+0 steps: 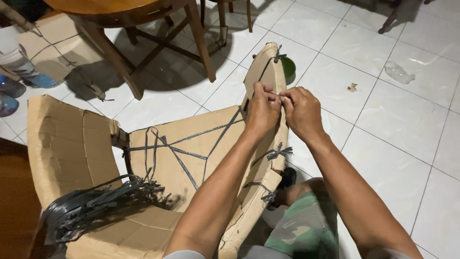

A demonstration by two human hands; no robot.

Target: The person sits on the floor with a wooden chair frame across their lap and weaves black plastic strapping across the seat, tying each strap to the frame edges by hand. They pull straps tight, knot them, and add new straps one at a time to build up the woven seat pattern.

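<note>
Stood on the white tiled floor [393, 124], between the knees and a wooden table [115, 14]: a big cardboard box [191, 153], flaps bent outward, laced and bundled with grey plastic strap [96, 206]. Looked light for its bulk, stiff along the flat panels yet soft and torn at the edges, apt to fold or rip if pulled by a corner. Best gripped along a panel edge close to a tie, not at the ragged flap [72, 144].

Rose upright in the middle, a narrow cardboard panel [268, 72], knotted with strap at several places. Seemed springy and slick, that strap, thin enough to bite into skin under tension.

Met at the panel's edge, both hands: left hand [261, 111] and right hand [301, 112], fingers curled and pressed together, apparently pinching a short strap end between thumb and fingertips; knot itself hidden behind the knuckles.

Partly covered behind the panel top, a green bowl [288, 67]. Cut off at the left edge, blue bottles [19, 72]. Lay further off, a crumpled clear bag [399, 73] and a small scrap [352, 87], too small to identify.
</note>
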